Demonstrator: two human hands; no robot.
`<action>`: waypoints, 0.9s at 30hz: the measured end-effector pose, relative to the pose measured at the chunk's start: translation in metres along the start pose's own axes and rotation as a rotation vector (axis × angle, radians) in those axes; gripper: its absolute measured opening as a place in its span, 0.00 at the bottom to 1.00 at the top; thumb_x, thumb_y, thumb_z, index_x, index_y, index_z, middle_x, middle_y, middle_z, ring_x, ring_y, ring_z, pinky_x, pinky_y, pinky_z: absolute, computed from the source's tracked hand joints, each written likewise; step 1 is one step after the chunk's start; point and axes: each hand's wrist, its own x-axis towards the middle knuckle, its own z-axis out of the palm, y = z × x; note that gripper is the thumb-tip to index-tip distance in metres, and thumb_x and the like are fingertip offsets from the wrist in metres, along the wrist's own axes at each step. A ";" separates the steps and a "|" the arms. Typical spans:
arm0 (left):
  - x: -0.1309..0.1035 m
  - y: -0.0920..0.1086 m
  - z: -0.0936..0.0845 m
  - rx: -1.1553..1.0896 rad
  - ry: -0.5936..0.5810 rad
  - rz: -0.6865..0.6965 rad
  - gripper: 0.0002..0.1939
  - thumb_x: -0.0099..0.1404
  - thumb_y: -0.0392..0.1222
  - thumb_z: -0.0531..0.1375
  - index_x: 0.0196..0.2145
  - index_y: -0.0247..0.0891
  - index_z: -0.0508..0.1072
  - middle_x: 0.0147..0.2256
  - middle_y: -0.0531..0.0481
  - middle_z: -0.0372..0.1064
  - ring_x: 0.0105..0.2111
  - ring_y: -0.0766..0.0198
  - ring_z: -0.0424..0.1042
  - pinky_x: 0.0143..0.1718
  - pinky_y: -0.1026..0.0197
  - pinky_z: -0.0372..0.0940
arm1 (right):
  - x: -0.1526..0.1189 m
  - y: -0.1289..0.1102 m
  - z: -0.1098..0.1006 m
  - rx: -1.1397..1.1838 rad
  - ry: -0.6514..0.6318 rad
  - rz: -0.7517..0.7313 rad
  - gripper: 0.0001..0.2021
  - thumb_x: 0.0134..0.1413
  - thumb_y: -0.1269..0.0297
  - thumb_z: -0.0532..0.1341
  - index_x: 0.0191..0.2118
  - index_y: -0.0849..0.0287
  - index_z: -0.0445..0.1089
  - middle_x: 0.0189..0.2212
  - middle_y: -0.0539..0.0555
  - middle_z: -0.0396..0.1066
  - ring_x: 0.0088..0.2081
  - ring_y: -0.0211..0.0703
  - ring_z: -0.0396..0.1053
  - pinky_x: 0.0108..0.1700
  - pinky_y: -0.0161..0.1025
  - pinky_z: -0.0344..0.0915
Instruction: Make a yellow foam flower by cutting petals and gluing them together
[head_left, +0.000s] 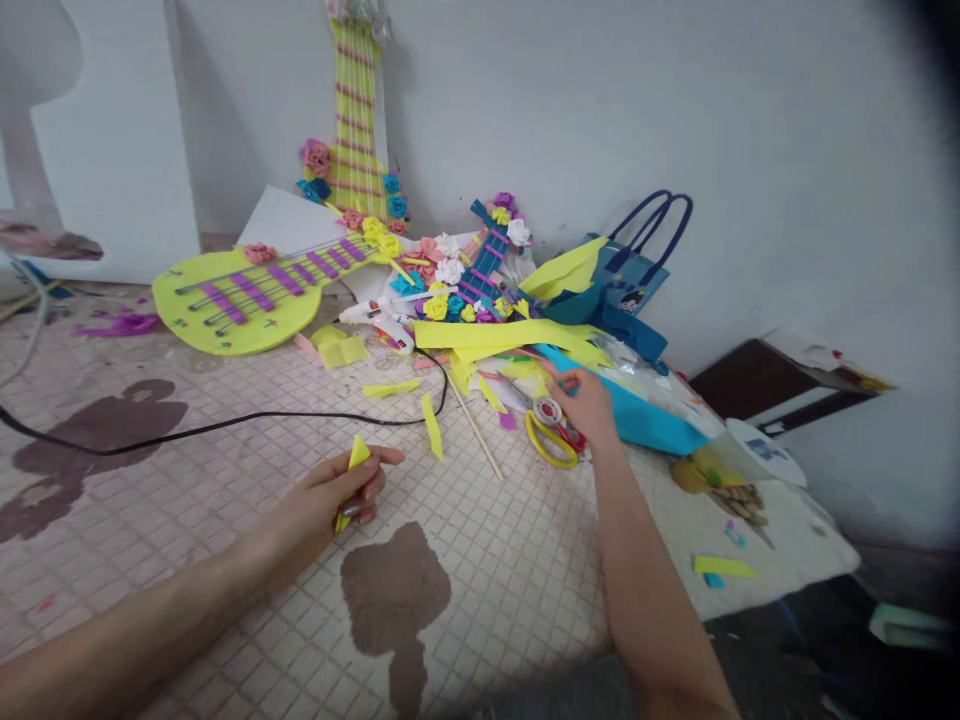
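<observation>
A folded strip of yellow paper (360, 452) is pinched in my left hand (349, 485), held over the tiled-pattern table cover. My right hand (585, 405) reaches to the pile of paper scraps, fingers bent and slightly apart, with no held thing visible. Just beside it lie scissors (551, 445) with a yellow handle, and a small tape roll (547, 409) rests over them. A red-handled tool (574, 437) is partly hidden by my right wrist. Bright blue paper (652, 420) runs behind that wrist. A thin wooden stick (476, 425) lies between my hands.
A white glue gun (386, 320) trails a black cord (262, 414) across the table. Behind it lies a yellow paper guitar (240, 300); another yellow guitar (356, 120) leans on the wall. A blue bag (634, 270) stands at back right. The table's front edge is at lower right.
</observation>
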 end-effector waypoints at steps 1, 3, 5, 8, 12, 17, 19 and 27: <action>0.000 0.000 -0.001 -0.001 -0.003 -0.006 0.15 0.58 0.47 0.61 0.41 0.35 0.73 0.22 0.57 0.53 0.21 0.72 0.51 0.22 0.68 0.52 | 0.002 0.006 0.003 0.004 -0.012 0.004 0.12 0.39 0.56 0.64 0.28 0.58 0.68 0.26 0.53 0.70 0.29 0.43 0.64 0.34 0.40 0.59; 0.001 -0.001 -0.002 0.000 -0.007 -0.013 0.15 0.59 0.47 0.61 0.41 0.35 0.72 0.22 0.57 0.53 0.21 0.73 0.51 0.22 0.68 0.51 | 0.006 0.016 0.009 0.034 -0.024 0.018 0.09 0.37 0.58 0.63 0.23 0.58 0.67 0.24 0.52 0.69 0.29 0.43 0.64 0.34 0.40 0.59; 0.001 -0.001 -0.003 0.005 -0.012 -0.010 0.14 0.60 0.46 0.60 0.40 0.35 0.72 0.22 0.56 0.53 0.20 0.73 0.51 0.22 0.69 0.51 | 0.012 0.023 0.012 0.077 -0.002 0.051 0.08 0.39 0.59 0.61 0.21 0.58 0.66 0.22 0.51 0.69 0.27 0.42 0.64 0.33 0.39 0.60; 0.002 -0.001 -0.004 0.007 -0.017 -0.008 0.13 0.61 0.46 0.59 0.40 0.35 0.72 0.22 0.56 0.54 0.20 0.73 0.52 0.22 0.69 0.51 | 0.019 0.032 0.008 0.168 0.076 0.131 0.10 0.44 0.56 0.56 0.26 0.59 0.65 0.22 0.52 0.68 0.22 0.39 0.63 0.26 0.38 0.60; 0.002 -0.001 -0.004 0.002 -0.014 -0.010 0.13 0.62 0.45 0.59 0.40 0.34 0.72 0.22 0.56 0.56 0.21 0.72 0.53 0.22 0.69 0.52 | 0.020 0.036 -0.002 0.286 0.122 0.186 0.14 0.49 0.52 0.52 0.30 0.59 0.64 0.24 0.53 0.69 0.17 0.36 0.60 0.19 0.36 0.58; 0.002 0.000 -0.002 -0.001 0.015 -0.014 0.12 0.60 0.45 0.60 0.38 0.34 0.72 0.22 0.56 0.57 0.20 0.72 0.54 0.21 0.69 0.52 | 0.014 0.028 0.005 0.356 0.035 0.123 0.14 0.35 0.54 0.65 0.25 0.59 0.67 0.22 0.50 0.70 0.21 0.37 0.63 0.24 0.35 0.61; 0.003 0.000 -0.002 -0.002 0.018 -0.019 0.12 0.59 0.45 0.60 0.38 0.34 0.72 0.21 0.56 0.57 0.20 0.73 0.53 0.21 0.69 0.51 | 0.015 0.026 0.012 0.385 0.073 0.120 0.13 0.33 0.56 0.67 0.23 0.58 0.66 0.20 0.50 0.69 0.23 0.39 0.65 0.27 0.36 0.63; 0.001 0.002 -0.001 0.005 0.036 -0.006 0.13 0.58 0.45 0.61 0.38 0.34 0.72 0.21 0.55 0.58 0.20 0.72 0.54 0.21 0.68 0.51 | 0.019 0.023 0.017 0.621 0.310 0.166 0.11 0.49 0.55 0.56 0.31 0.56 0.59 0.25 0.48 0.66 0.28 0.39 0.70 0.31 0.38 0.68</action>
